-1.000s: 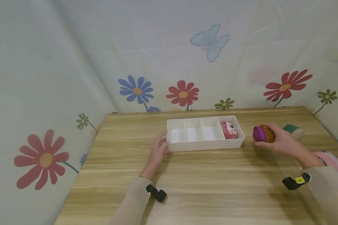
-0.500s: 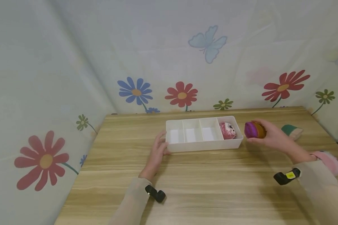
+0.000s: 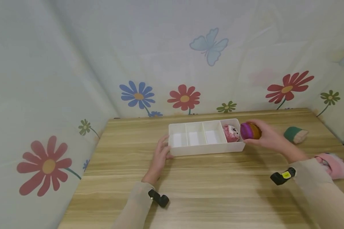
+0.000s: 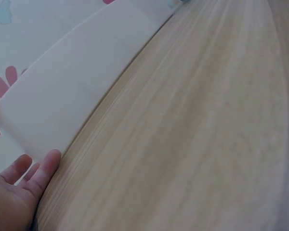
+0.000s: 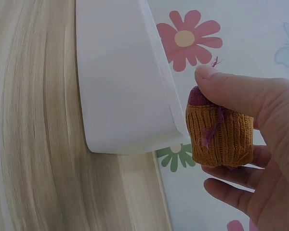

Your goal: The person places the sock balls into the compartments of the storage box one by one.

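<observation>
Above the right end of one four-compartment white tray (image 3: 189, 150), the right hand (image 3: 268, 137) pinches one orange-purple knitted roll (image 3: 250, 131); the right wrist view shows its ribbing. Left hand (image 3: 160, 156) fingers lie straight against the tray's left end.

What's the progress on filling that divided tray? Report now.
Done: one pink rolled sock lies in the tray's rightmost compartment. In hand: the right hand holds an orange-and-purple sock roll at the tray's right end; the left hand touches its left end. Left: three compartments bare; a green roll and pink one wait.
</observation>
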The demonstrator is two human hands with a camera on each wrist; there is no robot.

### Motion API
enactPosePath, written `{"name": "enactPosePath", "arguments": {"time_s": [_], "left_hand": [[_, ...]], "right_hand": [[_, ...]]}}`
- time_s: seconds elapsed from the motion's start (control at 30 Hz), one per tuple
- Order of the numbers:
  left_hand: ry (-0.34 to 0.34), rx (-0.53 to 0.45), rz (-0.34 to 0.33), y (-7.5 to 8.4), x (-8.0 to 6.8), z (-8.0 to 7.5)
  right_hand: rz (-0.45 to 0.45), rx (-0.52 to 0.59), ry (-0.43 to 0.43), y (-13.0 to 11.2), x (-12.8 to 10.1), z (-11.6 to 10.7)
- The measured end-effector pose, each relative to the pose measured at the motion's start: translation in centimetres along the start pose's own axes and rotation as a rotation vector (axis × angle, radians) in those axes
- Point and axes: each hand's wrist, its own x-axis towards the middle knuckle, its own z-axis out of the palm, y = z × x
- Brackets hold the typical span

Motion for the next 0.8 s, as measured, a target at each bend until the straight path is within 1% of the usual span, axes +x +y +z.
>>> {"name": "enactPosePath", "arguments": {"time_s": [0.2, 0.43, 0.6, 0.8], "left_hand": [[0.002, -0.002, 0.005, -0.1, 0.0, -0.1], [-0.001, -0.019, -0.016, -0.2, 0.1, -0.1], [-0.002, -0.018, -0.016, -0.2, 0.1, -0.1], [-0.002, -0.011, -0.011, -0.2, 0.0, -0.2]], "right_hand": [[-0.033, 0.023, -0.007, -0.5, 0.9, 0.7], [-0.042, 0.015, 0.000, -0.8, 1.4, 1.5], [-0.058, 0.035, -0.002, -1.2, 1.7, 1.6], [-0.068, 0.033, -0.011, -1.8, 2.1, 1.8]]}}
